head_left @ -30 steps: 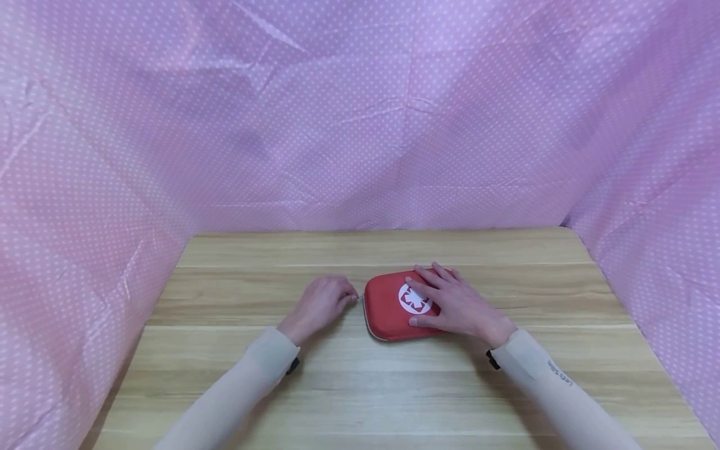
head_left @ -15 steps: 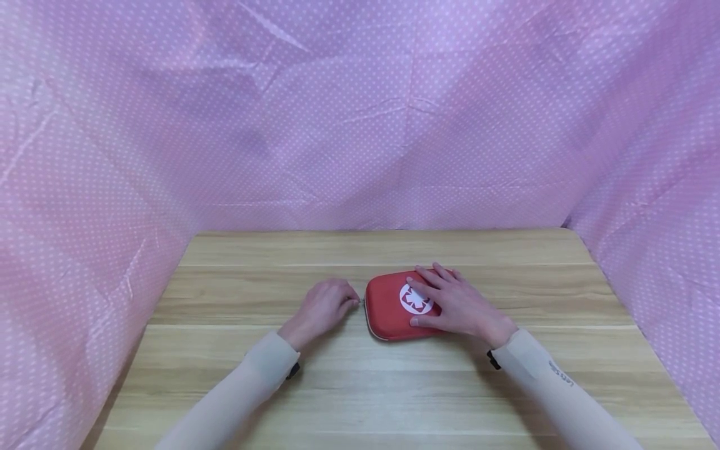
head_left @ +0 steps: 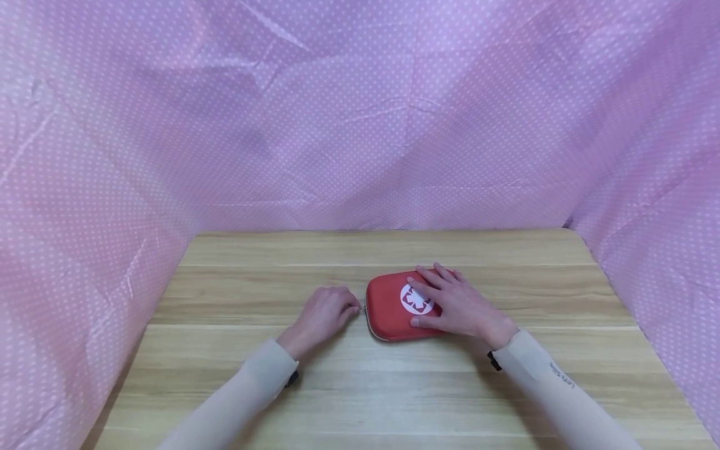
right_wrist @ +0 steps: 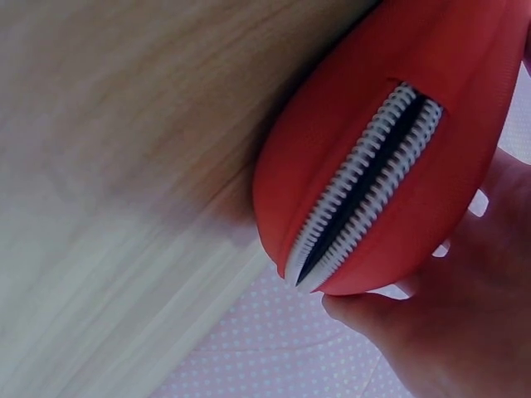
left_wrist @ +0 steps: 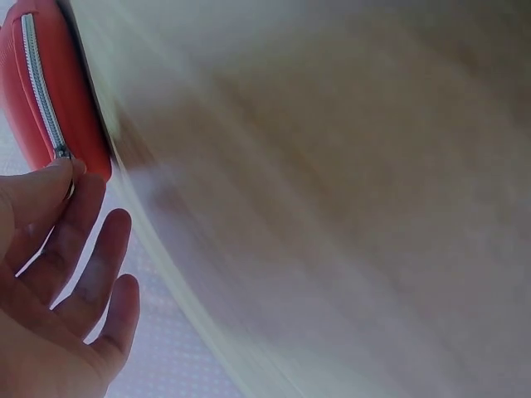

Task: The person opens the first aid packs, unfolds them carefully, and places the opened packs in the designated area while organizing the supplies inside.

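Note:
A red zippered hard case (head_left: pixel 388 306) lies on the table, a white emblem (head_left: pixel 416 299) on its lid. Thumb and index finger of my left hand (head_left: pixel 323 312) pinch the zipper pull (left_wrist: pixel 70 184) at the case's left end. Its other fingers are loosely bent and apart in the left wrist view. From the slider, a silver zipper (left_wrist: pixel 40 83) runs along the red side. My right hand (head_left: pixel 464 309) rests on the lid's right part with fingers spread. At the right end, the zipper teeth (right_wrist: pixel 365 182) stand parted with a dark gap between them.
The case sits on a light wooden table (head_left: pixel 360 394). Pink dotted cloth (head_left: pixel 360 125) hangs behind the table and along both sides. Each wrist wears a pale band, with a dark piece (head_left: pixel 494 360) beneath the right one.
My left hand has slid slightly toward the near side along the case's left end, with the zipper pull. The right hand keeps its place on the lid.

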Tool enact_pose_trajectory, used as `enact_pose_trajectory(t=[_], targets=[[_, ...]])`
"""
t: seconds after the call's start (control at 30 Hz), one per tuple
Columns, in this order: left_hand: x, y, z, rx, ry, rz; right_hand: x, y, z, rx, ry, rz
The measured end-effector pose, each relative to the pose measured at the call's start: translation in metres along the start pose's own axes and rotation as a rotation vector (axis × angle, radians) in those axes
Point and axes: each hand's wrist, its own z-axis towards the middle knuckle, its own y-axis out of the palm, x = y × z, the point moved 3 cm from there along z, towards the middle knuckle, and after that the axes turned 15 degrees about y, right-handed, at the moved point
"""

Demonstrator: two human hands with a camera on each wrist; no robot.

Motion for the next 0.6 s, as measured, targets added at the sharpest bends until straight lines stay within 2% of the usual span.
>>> enact_pose_trajectory(t=[0.27, 0.6], targets=[[0.0035, 0.0012, -0.0037, -0.032, 0.014, -0.005, 0.0, -0.0001, 0.0002, 0.005, -0.006, 0.001], [0.0095, 0.0001, -0.008, -0.058, 0.069, 0.002, -0.0013, -0.0014, 0.0, 0.0, -0.008, 0.001]])
